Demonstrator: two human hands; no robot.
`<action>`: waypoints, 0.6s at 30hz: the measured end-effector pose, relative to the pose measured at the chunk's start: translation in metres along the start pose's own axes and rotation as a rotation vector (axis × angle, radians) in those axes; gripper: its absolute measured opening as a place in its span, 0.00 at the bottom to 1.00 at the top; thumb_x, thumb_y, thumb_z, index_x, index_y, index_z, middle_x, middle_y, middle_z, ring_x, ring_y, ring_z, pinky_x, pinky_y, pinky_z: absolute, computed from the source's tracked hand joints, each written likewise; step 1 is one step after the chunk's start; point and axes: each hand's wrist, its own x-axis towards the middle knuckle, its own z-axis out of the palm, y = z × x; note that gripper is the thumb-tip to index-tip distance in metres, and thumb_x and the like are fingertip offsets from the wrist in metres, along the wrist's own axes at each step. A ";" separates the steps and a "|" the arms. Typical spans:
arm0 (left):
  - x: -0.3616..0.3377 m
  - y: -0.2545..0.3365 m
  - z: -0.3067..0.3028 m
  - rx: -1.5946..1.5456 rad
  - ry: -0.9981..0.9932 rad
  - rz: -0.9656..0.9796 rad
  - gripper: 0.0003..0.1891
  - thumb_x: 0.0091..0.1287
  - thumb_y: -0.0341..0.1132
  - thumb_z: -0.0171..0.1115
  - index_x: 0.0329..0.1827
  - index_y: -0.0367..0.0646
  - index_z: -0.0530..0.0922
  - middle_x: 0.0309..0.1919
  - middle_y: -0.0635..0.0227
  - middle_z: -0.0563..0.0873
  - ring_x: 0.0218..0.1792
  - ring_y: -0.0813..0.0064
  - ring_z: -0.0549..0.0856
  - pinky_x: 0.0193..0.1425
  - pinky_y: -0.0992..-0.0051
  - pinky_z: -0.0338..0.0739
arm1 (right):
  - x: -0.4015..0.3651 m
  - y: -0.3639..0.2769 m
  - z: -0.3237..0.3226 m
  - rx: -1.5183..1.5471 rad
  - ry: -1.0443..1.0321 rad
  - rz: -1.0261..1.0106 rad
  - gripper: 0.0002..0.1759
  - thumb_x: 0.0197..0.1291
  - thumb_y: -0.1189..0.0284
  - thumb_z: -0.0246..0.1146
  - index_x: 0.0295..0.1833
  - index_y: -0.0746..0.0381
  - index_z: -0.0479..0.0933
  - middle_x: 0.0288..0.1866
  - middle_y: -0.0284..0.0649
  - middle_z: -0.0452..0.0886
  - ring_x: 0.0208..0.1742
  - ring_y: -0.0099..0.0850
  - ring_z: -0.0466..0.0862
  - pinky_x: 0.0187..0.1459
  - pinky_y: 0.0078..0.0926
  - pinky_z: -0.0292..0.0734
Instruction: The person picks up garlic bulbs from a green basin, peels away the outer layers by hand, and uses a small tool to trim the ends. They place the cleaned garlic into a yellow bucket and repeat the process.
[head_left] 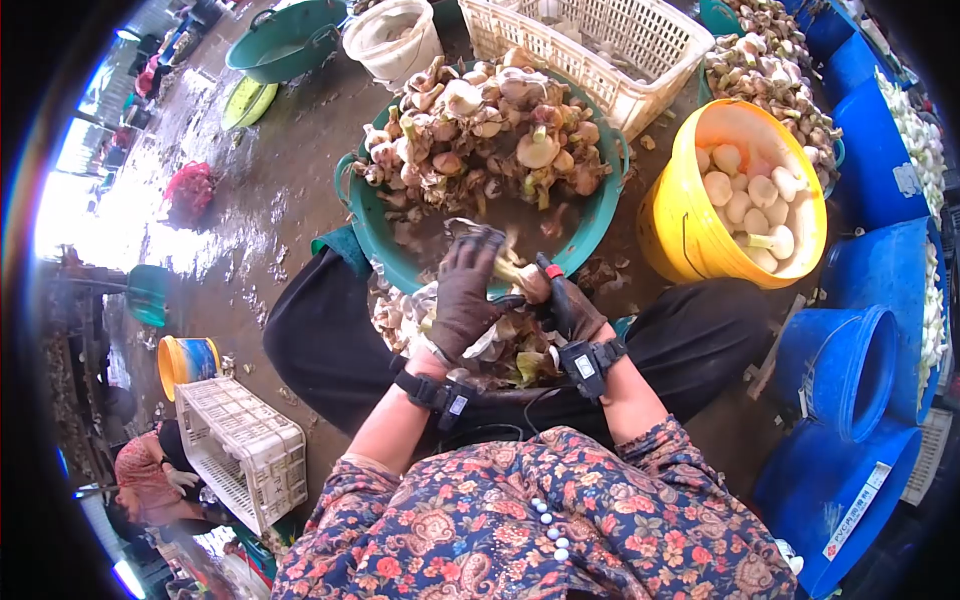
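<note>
My left hand (466, 290), in a brown glove, is beside the stalk of a garlic bulb (537, 284), its fingers close together at the rim of the green basin (385, 250). My right hand (575, 303), in a dark glove, is closed around a small tool with a red part (556, 272) and touches the bulb. Unpeeled garlic bulbs (480, 130) are heaped in the basin. Loose peelings (500, 345) lie between my legs, under my hands. Whether my left fingers grip the stalk is hard to tell.
A yellow bucket (690, 220) of peeled bulbs stands at the right, with blue barrels (860, 290) beyond it. Behind the basin are a white bucket (393, 45) and a cream crate (600, 75). Another crate (245, 450) and a person (150, 475) are at lower left.
</note>
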 end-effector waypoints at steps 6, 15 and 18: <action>-0.016 -0.023 0.013 -0.088 -0.416 0.154 0.18 0.54 0.39 0.65 0.47 0.46 0.79 0.33 0.62 0.83 0.35 0.57 0.81 0.40 0.63 0.74 | 0.008 0.010 -0.008 -0.372 0.121 0.225 0.26 0.58 0.42 0.55 0.37 0.56 0.78 0.22 0.27 0.72 0.20 0.21 0.68 0.21 0.21 0.60; -0.030 -0.027 0.025 -0.525 -0.397 -0.517 0.09 0.60 0.35 0.63 0.40 0.42 0.83 0.33 0.63 0.86 0.33 0.68 0.84 0.38 0.74 0.77 | -0.002 0.003 0.005 -0.417 0.051 -0.028 0.18 0.60 0.53 0.59 0.41 0.57 0.77 0.29 0.28 0.75 0.26 0.19 0.70 0.26 0.17 0.64; -0.023 -0.024 0.011 -0.890 -0.371 -0.718 0.12 0.62 0.35 0.62 0.41 0.34 0.82 0.32 0.68 0.85 0.33 0.80 0.82 0.38 0.79 0.76 | -0.001 0.004 0.003 -0.168 -0.052 -0.099 0.19 0.59 0.60 0.62 0.49 0.63 0.75 0.42 0.32 0.78 0.42 0.23 0.74 0.44 0.21 0.69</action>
